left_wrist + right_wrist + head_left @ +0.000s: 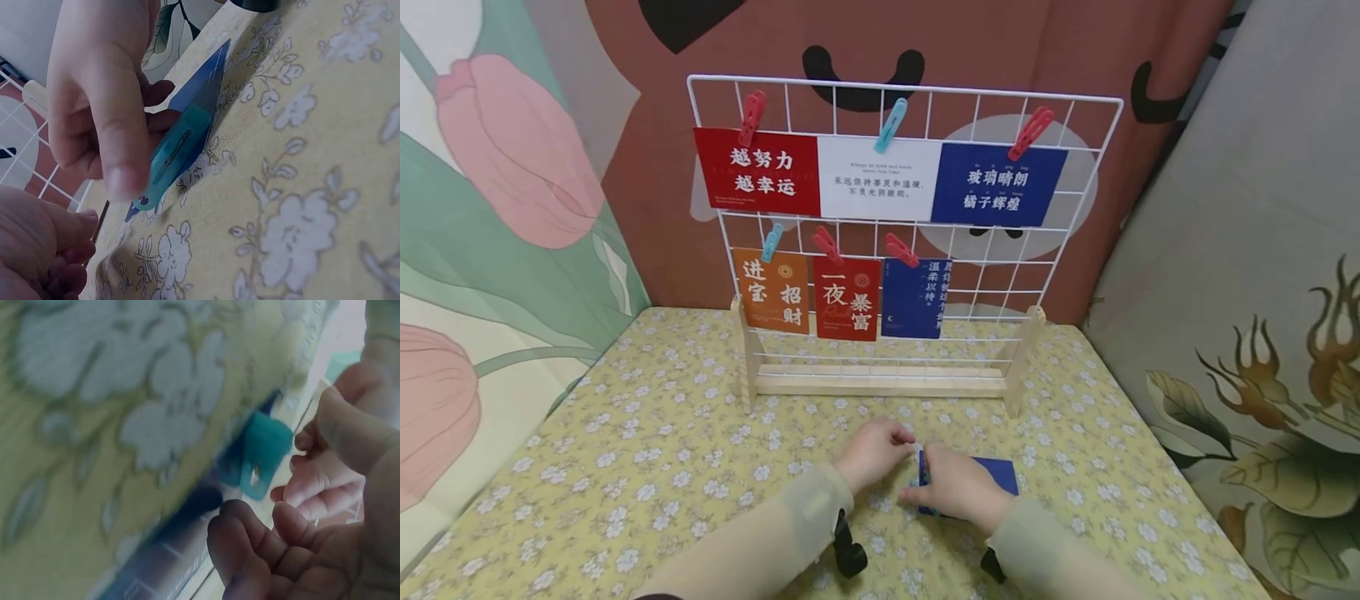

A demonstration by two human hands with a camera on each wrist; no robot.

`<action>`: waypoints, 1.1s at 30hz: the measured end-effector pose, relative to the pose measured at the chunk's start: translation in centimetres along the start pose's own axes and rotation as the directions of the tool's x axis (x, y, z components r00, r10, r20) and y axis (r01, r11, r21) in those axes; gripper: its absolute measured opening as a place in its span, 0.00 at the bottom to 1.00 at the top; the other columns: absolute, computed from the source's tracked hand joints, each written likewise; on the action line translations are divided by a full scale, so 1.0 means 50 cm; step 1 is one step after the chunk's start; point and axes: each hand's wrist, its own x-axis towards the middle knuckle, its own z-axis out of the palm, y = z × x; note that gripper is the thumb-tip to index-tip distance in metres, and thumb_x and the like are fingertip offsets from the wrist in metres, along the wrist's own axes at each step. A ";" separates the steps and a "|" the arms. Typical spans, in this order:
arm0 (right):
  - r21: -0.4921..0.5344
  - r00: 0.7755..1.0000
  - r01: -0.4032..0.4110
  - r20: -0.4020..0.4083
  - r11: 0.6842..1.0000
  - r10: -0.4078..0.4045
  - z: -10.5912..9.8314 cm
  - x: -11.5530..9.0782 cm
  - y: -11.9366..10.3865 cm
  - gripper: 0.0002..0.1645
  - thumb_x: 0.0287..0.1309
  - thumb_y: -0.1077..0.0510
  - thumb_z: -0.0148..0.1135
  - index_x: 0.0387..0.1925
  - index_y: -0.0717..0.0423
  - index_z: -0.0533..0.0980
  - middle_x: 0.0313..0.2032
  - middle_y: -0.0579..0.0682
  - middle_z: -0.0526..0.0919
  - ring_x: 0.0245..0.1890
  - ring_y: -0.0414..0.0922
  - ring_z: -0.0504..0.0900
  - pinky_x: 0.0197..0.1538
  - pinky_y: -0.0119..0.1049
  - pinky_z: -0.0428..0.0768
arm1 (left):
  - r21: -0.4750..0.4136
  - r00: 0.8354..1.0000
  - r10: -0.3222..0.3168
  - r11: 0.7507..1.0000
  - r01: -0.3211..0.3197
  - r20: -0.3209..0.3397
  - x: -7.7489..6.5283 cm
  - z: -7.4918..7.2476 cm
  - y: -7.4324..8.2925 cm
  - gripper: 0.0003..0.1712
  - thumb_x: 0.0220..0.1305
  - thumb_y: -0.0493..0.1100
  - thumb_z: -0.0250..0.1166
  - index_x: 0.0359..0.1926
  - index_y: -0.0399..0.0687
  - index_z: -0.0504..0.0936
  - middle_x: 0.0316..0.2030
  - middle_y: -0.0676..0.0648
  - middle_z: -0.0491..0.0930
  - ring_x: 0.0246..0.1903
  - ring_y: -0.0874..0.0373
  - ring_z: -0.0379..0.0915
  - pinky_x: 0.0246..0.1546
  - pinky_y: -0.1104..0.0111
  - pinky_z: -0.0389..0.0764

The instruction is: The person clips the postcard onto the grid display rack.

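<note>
In the head view my right hand is over a dark blue card lying on the flowered cloth. A teal clothespin rests at the card's edge, between the right thumb and fingers; the right wrist view shows a gap between thumb and clothespin, so no grip is visible. My left hand is just left of the card, its fingers loosely bent and nothing seen in them. The right hand covers much of the card.
A white wire grid on a wooden stand stands behind the hands. Two rows of cards hang there, including a red card and an orange card, held by red and blue clothespins. Patterned cloths hang behind and at both sides.
</note>
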 end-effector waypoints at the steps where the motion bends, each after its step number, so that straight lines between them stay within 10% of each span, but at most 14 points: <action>1: -0.011 1.000 0.008 -0.003 1.000 -0.008 0.003 0.001 -0.002 0.29 0.51 0.39 0.70 0.40 0.56 0.71 0.26 0.48 0.74 0.23 0.45 0.72 0.24 0.40 0.68 | 0.006 1.000 -0.008 1.000 0.008 0.004 0.001 0.000 0.002 0.04 0.63 0.43 0.66 0.37 0.51 0.85 0.37 0.54 0.78 0.38 0.58 0.74 0.41 0.61 0.75; 11: 0.018 0.997 0.080 -0.005 0.997 -0.080 -0.004 -0.010 0.010 0.20 0.52 0.51 0.72 0.38 0.54 0.70 0.30 0.46 0.73 0.26 0.42 0.71 0.29 0.40 0.69 | 0.028 0.999 -0.006 1.000 0.005 0.035 0.007 0.009 0.017 0.03 0.61 0.43 0.67 0.35 0.52 0.86 0.38 0.53 0.77 0.38 0.58 0.72 0.40 0.61 0.75; 20: 0.130 0.993 -0.052 -0.102 0.990 0.066 -0.070 -0.033 0.053 0.21 0.55 0.54 0.70 0.48 0.58 0.76 0.30 0.48 0.76 0.26 0.44 0.74 0.29 0.40 0.72 | 0.064 0.997 0.017 0.998 -0.022 0.072 0.013 0.020 0.023 0.11 0.53 0.45 0.73 0.37 0.49 0.85 0.34 0.54 0.74 0.34 0.61 0.69 0.37 0.65 0.73; 33: 0.189 0.958 -0.087 -0.254 0.978 0.134 -0.131 -0.052 0.122 0.29 0.60 0.48 0.65 0.55 0.64 0.73 0.41 0.53 0.79 0.36 0.45 0.78 0.36 0.44 0.77 | 0.184 0.985 -0.105 0.980 0.079 0.140 0.021 0.033 0.044 0.23 0.44 0.47 0.79 0.41 0.46 0.81 0.40 0.49 0.72 0.37 0.56 0.67 0.40 0.62 0.73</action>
